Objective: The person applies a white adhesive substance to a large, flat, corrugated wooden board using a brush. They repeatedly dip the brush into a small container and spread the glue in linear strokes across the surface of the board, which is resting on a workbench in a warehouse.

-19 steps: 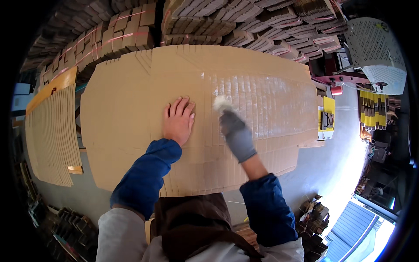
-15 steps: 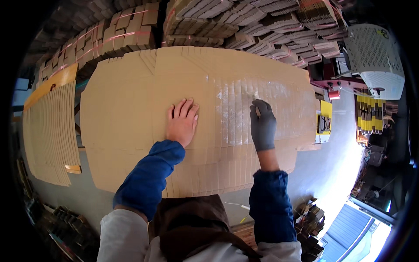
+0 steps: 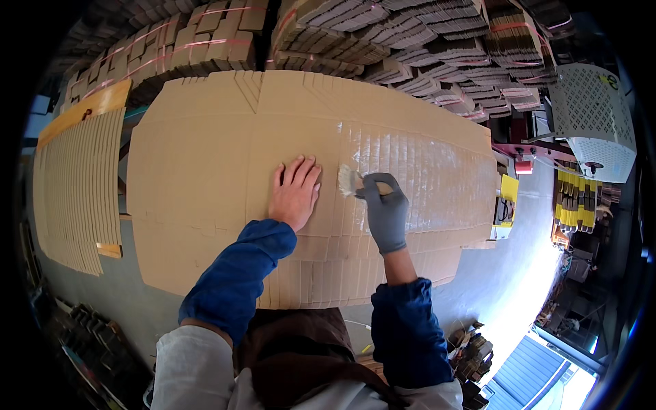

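Note:
Spread before me is a large flat cardboard sheet (image 3: pixel 198 178), made of overlapping, staggered layers. My left hand (image 3: pixel 296 193), bare, lies flat on it left of the wet part, fingers spread. A grey glove covers my right hand (image 3: pixel 387 217), which is closed round the handle of a flat brush (image 3: pixel 350 180). Its pale bristles point left and touch the cardboard at the left border of the glossy wet patch (image 3: pixel 437 184). That patch runs in stripes across the right half of the sheet. The glove partly hides the handle.
At the left leans a stack of fanned cardboard strips (image 3: pixel 78 191) by a wooden board (image 3: pixel 85 113). Tied cardboard bundles (image 3: pixel 212 44) and piled sheets (image 3: pixel 437 41) fill the back. A perforated grey metal housing (image 3: pixel 594 109) stands far right, above yellow-banded stacks (image 3: pixel 574 198).
My right hand has moved left and slightly down with the brush, turning so the bristles show at the wet patch's left border. My left hand stays flat on the cardboard.

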The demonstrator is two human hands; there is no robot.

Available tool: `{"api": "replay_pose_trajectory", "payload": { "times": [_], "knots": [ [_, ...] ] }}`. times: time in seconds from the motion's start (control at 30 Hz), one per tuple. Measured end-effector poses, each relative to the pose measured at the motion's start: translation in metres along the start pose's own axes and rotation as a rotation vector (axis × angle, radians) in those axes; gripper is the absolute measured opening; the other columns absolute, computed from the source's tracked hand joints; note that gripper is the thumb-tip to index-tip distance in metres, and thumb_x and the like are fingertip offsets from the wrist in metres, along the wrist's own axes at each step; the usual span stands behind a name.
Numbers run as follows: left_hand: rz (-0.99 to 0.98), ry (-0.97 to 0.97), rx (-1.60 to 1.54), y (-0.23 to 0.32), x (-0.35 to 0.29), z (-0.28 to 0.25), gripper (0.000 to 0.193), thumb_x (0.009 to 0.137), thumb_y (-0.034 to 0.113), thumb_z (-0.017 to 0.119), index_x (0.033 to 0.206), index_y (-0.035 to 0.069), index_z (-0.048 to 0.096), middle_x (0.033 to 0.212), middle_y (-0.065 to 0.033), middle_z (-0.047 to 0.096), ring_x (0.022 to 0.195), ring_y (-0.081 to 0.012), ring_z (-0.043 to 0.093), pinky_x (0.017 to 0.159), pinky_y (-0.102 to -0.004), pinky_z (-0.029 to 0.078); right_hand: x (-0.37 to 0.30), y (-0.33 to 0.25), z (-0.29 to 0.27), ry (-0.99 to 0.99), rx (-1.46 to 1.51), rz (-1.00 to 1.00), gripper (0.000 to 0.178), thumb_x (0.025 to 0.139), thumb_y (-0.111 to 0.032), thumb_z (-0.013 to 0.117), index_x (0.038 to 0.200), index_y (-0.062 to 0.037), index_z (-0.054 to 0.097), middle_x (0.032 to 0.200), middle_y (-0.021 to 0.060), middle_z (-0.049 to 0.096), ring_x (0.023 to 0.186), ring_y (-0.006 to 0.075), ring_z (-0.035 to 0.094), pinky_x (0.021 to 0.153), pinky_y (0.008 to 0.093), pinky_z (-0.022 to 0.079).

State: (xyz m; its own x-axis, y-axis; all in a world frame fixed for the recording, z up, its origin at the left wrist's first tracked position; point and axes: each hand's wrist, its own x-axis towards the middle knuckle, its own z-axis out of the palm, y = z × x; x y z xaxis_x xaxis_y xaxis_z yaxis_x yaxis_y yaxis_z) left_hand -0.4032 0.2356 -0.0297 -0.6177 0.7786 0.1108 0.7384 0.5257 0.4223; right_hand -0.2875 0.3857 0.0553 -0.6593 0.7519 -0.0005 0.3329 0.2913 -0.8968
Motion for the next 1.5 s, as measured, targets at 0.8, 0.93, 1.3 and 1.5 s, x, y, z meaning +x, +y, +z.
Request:
{"api": "replay_pose_trajectory", "payload": {
  "times": [0.8, 0.93, 1.3, 1.5],
  "knots": [
    [-0.017, 0.000, -0.013, -0.008, -0.010, -0.006, 0.037, 0.098, 0.025, 0.054, 0.133, 0.013, 0.054, 0.147, -0.0040, 0.046, 0.140, -0.0244, 0.036, 0.115, -0.0532, 0.026, 0.034, -0.034, 0.024, 0.048, 0.155, 0.027, 0.004, 0.090, -0.004, 0.062, 0.091, -0.0018, 0.065, 0.086, 0.0149, 0.068, 0.071, 0.0232, 0.069, 0.066, 0.0325, 0.054],
    [0.021, -0.010, -0.030, -0.001, -0.001, -0.007, 0.037, 0.096, 0.020, 0.056, 0.132, 0.011, 0.054, 0.145, -0.0064, 0.047, 0.139, -0.0273, 0.037, 0.115, -0.0526, 0.026, 0.040, 0.018, 0.003, 0.047, -0.060, -0.114, 0.011, 0.095, -0.009, 0.061, 0.096, 0.0016, 0.065, 0.091, 0.0109, 0.068, 0.074, 0.0189, 0.071, 0.067, 0.0289, 0.056],
    [0.078, 0.015, 0.003, 0.011, 0.004, 0.011, 0.041, 0.094, 0.011, 0.050, 0.135, 0.004, 0.049, 0.146, -0.0158, 0.045, 0.140, -0.0342, 0.036, 0.118, -0.0514, 0.020, -0.091, 0.039, -0.273, 0.519, 1.010, 0.304, 0.021, 0.103, -0.017, 0.055, 0.114, 0.0001, 0.060, 0.114, 0.0174, 0.067, 0.082, 0.0195, 0.070, 0.077, 0.0332, 0.061],
    [0.095, 0.041, 0.105, -0.007, 0.002, 0.024, 0.038, 0.099, 0.007, 0.046, 0.135, -0.001, 0.051, 0.148, -0.0207, 0.044, 0.135, -0.0391, 0.041, 0.115, -0.0459, 0.030, -0.222, 0.166, -0.449, 0.975, 0.901, 0.196, 0.020, 0.102, -0.015, 0.057, 0.111, 0.0024, 0.062, 0.108, 0.0139, 0.067, 0.089, 0.0174, 0.069, 0.081, 0.0266, 0.061]
  ]
}}
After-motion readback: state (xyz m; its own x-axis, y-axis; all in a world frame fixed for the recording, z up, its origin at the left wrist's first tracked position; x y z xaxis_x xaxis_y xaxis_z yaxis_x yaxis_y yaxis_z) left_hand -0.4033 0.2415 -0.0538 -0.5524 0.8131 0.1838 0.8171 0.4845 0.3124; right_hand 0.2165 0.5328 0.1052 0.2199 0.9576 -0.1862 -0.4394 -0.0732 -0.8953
